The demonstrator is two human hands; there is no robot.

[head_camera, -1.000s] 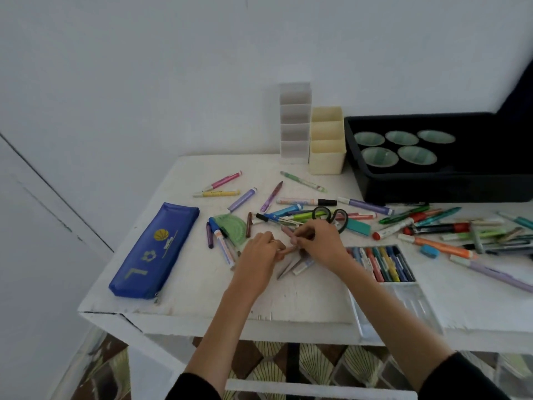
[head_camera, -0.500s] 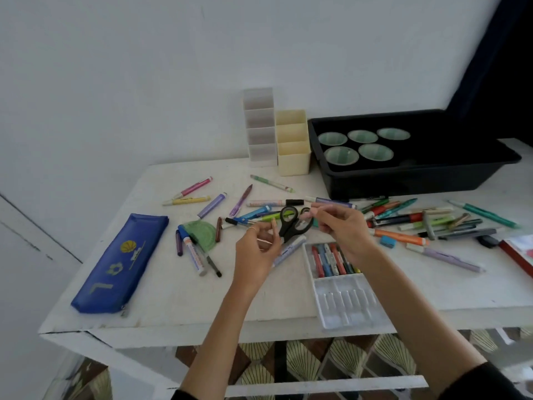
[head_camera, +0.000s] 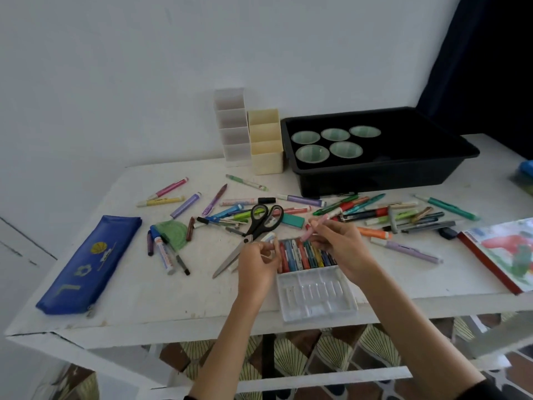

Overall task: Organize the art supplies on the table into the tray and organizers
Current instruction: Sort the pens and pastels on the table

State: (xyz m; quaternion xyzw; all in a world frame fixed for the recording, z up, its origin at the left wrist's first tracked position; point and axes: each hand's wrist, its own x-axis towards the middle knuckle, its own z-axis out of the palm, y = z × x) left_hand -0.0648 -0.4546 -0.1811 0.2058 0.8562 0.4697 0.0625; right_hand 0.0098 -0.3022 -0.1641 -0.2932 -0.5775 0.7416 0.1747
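My right hand (head_camera: 340,246) pinches a pink crayon (head_camera: 315,228) just above the far end of a clear plastic crayon tray (head_camera: 317,298). The tray's far half holds a row of coloured crayons (head_camera: 305,255). My left hand (head_camera: 259,264) hovers at the tray's left edge with its fingers curled together; what it holds is hidden. Black-handled scissors (head_camera: 261,219) lie on the table just beyond it. At the back stand a white organizer (head_camera: 232,125), a cream organizer (head_camera: 265,142) and a black tray (head_camera: 383,174) with several green cups (head_camera: 313,153).
Loose markers and pens (head_camera: 375,215) are scattered across the white table (head_camera: 178,301). A blue pencil case (head_camera: 89,264) lies at the left beside a green protractor (head_camera: 173,230). A teal eraser (head_camera: 292,220) sits near the scissors. An illustrated book (head_camera: 510,252) overhangs the right edge.
Both hands rose from the pile of crayons on the table. The right hand now holds a pink crayon over the crayon tray. The view has swung to the right.
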